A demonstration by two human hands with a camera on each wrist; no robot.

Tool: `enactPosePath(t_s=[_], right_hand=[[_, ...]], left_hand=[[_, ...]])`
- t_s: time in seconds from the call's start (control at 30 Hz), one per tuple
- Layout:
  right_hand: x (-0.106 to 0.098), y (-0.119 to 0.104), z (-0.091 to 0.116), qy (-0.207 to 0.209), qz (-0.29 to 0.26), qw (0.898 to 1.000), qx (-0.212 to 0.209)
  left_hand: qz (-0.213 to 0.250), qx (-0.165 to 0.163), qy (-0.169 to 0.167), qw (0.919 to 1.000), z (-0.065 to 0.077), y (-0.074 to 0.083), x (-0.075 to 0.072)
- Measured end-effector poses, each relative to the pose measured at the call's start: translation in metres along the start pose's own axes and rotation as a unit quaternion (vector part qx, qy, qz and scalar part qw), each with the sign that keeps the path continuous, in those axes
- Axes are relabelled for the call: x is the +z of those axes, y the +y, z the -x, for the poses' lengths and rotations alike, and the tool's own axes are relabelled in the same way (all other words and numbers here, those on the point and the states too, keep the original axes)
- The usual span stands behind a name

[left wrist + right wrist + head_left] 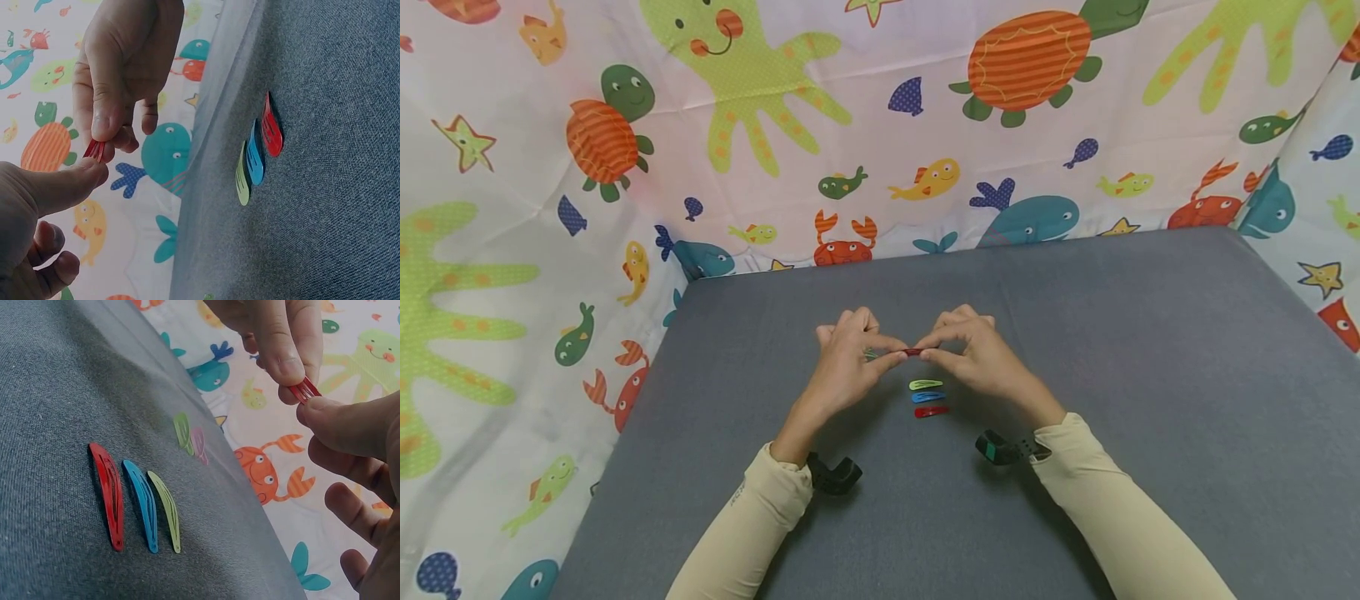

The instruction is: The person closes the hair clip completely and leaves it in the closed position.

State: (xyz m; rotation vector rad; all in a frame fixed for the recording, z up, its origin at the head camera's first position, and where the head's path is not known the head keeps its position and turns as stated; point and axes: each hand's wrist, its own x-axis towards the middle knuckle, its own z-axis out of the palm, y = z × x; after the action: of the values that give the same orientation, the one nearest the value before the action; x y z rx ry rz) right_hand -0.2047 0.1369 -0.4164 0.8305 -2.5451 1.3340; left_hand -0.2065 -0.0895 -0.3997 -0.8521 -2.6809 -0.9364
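Observation:
Between my two hands, held off the table, is a red snap hair clip (pixel 913 352). My left hand (pixel 850 354) pinches one end of it between thumb and index finger. At the other end, the thumb and index finger of my right hand (pixel 973 350) pinch it too. Fingertips cover both ends, so only its slotted middle shows in the wrist views. Below the hands, a yellow-green clip (pixel 926 385), a blue clip (pixel 928 397) and a second red clip (pixel 931 412) lie side by side on the cloth.
Farther back on the grey table (pixel 1120 350), a green clip (pixel 182 432) and a pink clip (pixel 199 444) lie together, mostly hidden behind my left hand in the head view. A curtain (pixel 880 125) printed with sea animals stands along the back and sides.

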Motion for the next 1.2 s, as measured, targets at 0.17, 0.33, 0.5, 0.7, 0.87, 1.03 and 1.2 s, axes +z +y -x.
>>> enactPosePath(t_s=[0.17,0.33,0.5,0.7,0.87,1.03,1.2], right_hand=[[-0.0020,0.0011,0.0004,-0.008,-0.013,1.000,-0.001],[-0.0030,0.0011,0.0005,-0.015,-0.018,1.000,-0.004],[-0.0042,0.0004,0.0007,-0.026,-0.028,0.999,0.002],[-0.0052,0.0009,0.0007,-0.033,-0.042,0.999,0.007],[-0.0055,0.0027,0.0007,-0.035,-0.058,0.998,-0.003],[-0.0049,0.0041,0.0008,-0.040,-0.072,0.997,-0.008],[-0.0047,0.0038,0.0001,-0.037,-0.082,0.996,0.003]], left_hand=[[0.015,0.009,-0.007,0.9998,-0.0001,-0.0002,-0.0002],[0.029,0.013,-0.013,0.9994,0.0002,-0.0010,-0.0006],[0.034,0.011,-0.019,0.9992,-0.0001,-0.0021,-0.0011],[0.031,0.019,-0.023,0.9991,-0.0008,-0.0033,-0.0018],[0.033,0.021,-0.028,0.9988,-0.0005,-0.0043,-0.0026],[0.053,0.025,-0.031,0.9978,-0.0005,-0.0047,-0.0041],[0.055,0.019,-0.030,0.9978,-0.0010,-0.0041,-0.0044]])
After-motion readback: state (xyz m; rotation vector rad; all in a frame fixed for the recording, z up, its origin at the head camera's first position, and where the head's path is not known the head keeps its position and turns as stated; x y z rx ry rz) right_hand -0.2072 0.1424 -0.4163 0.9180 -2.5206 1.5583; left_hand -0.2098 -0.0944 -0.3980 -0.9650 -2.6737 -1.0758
